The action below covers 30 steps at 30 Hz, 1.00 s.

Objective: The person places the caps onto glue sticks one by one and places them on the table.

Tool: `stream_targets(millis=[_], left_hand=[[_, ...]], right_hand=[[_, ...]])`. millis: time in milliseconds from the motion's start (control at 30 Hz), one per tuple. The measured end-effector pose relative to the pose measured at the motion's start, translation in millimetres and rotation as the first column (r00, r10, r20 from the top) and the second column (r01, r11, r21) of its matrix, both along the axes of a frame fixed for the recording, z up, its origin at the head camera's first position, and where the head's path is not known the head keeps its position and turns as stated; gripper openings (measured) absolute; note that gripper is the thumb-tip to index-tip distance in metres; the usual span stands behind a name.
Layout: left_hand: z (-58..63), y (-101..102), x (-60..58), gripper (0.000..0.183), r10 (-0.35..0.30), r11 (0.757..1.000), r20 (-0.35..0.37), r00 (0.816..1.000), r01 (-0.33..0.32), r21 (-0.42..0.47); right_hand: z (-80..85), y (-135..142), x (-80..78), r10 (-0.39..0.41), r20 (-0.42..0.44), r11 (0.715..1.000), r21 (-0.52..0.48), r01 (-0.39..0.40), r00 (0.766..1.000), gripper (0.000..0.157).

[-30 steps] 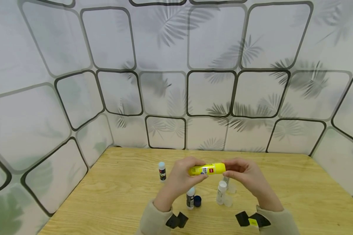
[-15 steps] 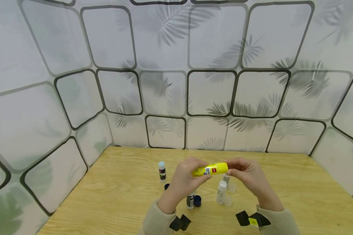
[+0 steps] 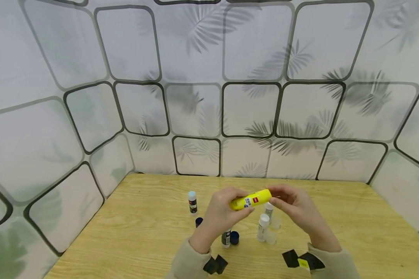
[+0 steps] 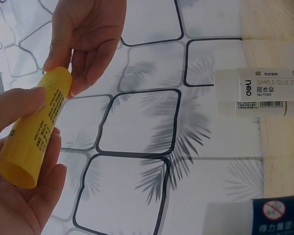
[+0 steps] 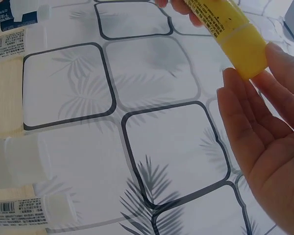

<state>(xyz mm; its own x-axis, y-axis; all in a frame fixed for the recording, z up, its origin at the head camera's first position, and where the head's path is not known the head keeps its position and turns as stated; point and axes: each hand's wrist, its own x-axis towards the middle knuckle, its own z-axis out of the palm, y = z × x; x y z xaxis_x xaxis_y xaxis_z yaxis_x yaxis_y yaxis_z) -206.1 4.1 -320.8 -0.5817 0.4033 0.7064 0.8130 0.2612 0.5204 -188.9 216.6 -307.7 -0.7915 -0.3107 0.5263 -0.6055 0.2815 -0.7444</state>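
In the head view my left hand holds a yellow glue stick by its left end, well above the table. My right hand pinches the rounded cap end between thumb and fingers. The stick tilts, with its right end higher. From the left wrist, the glue stick lies between thumb and fingers, its printed label showing. The right wrist view shows the yellow cap seated on the barrel, with the right thumb and fingertips around its end.
On the wooden table stand two white glue sticks with translucent caps beside them. A dark-labelled glue stick stands farther left. Another dark-labelled stick is partly behind the left wrist, near dark blue caps. A patterned curtain surrounds the table.
The yellow glue stick has shifted slightly right and tipped its right end upward, both hands moving along with it. A dark blue cap has come into sight beside the left wrist.
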Motion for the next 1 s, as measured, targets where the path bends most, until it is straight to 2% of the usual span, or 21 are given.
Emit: stream_targets(millis=[200, 333, 500, 633, 767, 1000], left_hand=[[-3.0, 2.3, -1.2, 0.024, -0.009, 1.0, 0.05, 0.999, 0.008, 0.015], [-3.8, 4.9, -1.0, 0.023, -0.034, 0.999, 0.116, 0.993, 0.032, 0.017], [-3.8, 8.4, 1.3, 0.024, -0.078, 0.997, 0.239, 0.968, 0.077, 0.014], [-3.3, 10.3, 2.7, 0.024, -0.096, 0.995, 0.302, 0.948, 0.098, 0.01], [-4.1, 11.7, 2.4, 0.024, -0.093, 0.995, 0.316, 0.944, 0.095, 0.009], [-6.5, 12.8, 1.5, 0.024, -0.06, 0.998, 0.306, 0.95, 0.055, 0.027]], right_hand=[[1.3, -4.0, 1.5, -0.029, 0.008, 1.0, 0.007, 0.029, 1.0, 0.025], [3.1, -8.2, 3.3, -0.021, -0.008, 1.0, -0.021, 0.02, 1.0, 0.025], [3.5, -11.3, 4.6, -0.005, -0.023, 0.998, -0.061, 0.004, 1.0, 0.025], [2.4, -13.1, 3.8, 0.002, -0.037, 0.997, -0.074, -0.004, 0.999, 0.025], [1.5, -14.9, 3.0, -0.013, -0.041, 0.997, -0.079, 0.009, 0.999, 0.023], [-0.6, -20.2, 2.2, -0.073, -0.028, 0.993, -0.098, 0.07, 0.997, 0.023]])
